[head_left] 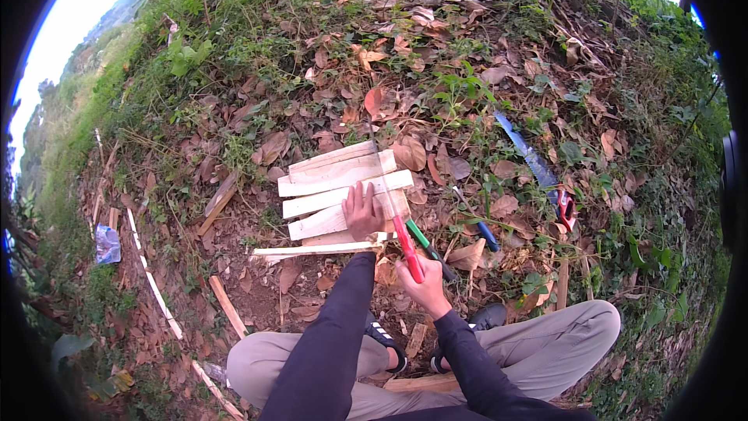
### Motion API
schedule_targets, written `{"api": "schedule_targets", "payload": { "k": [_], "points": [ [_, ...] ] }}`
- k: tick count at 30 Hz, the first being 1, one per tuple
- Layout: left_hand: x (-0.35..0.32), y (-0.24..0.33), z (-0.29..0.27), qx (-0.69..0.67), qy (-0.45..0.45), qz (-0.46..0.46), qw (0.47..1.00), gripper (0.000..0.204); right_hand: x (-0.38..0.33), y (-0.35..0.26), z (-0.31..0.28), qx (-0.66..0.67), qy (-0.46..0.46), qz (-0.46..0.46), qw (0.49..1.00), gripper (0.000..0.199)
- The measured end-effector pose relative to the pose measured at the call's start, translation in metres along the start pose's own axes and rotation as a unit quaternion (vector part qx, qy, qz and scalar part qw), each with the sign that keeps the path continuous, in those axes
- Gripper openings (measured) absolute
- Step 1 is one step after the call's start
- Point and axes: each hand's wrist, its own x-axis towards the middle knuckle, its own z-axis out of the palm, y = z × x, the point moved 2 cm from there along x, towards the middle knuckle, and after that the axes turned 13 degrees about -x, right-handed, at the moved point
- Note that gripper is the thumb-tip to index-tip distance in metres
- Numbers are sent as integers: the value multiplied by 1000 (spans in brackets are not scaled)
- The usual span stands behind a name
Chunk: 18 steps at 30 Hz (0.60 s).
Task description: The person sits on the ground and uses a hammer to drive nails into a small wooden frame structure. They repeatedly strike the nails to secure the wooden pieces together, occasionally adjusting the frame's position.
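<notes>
- Left hand (362,210) pressed flat on wooden slats (335,187), at twelve o'clock.
- Right hand (425,284) clenched round red-handled saw (407,245).
- Best kept: blade square, strokes light, fingers clear.

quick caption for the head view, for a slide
Left hand steadies pale wooden slats on leaf-strewn ground while the right hand holds a red-handled saw over them.
</notes>
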Motion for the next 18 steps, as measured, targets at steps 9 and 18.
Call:
{"api": "schedule_targets", "payload": {
  "k": [9,18],
  "points": [
    [-1,17,6,10,-19,-38,999,42,-5,28,17,10,31,33,999,28],
    [0,17,3,-9,-26,-41,999,42,-44,18,-9,9,11,26,1000,29]
  ]
}}
